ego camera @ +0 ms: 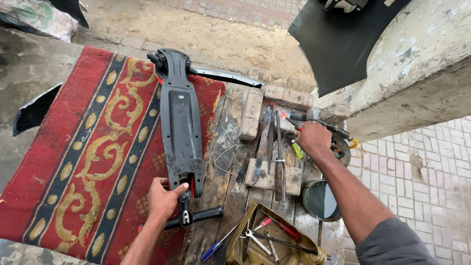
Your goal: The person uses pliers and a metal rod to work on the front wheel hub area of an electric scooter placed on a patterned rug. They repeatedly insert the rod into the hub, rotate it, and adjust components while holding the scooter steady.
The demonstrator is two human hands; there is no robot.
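A long black plastic vehicle panel (181,122) lies lengthwise on a red and gold patterned rug (83,147). My left hand (164,197) grips the panel's near end, thumb against it, just above a black handlebar grip (196,216). My right hand (313,139) reaches to the right over a wooden board (230,162) and closes on a tool with a dark shaft (324,126) beside a rusty round part (339,147). What kind of tool it is I cannot tell.
Bricks (251,114), metal files and chisels (278,157) lie on the board. A cut can (274,240) holds screwdrivers and spanners. A blue screwdriver (216,248) lies near it. A round tin (321,200) stands at right. A black fender (338,39) leans on a concrete wall (422,64).
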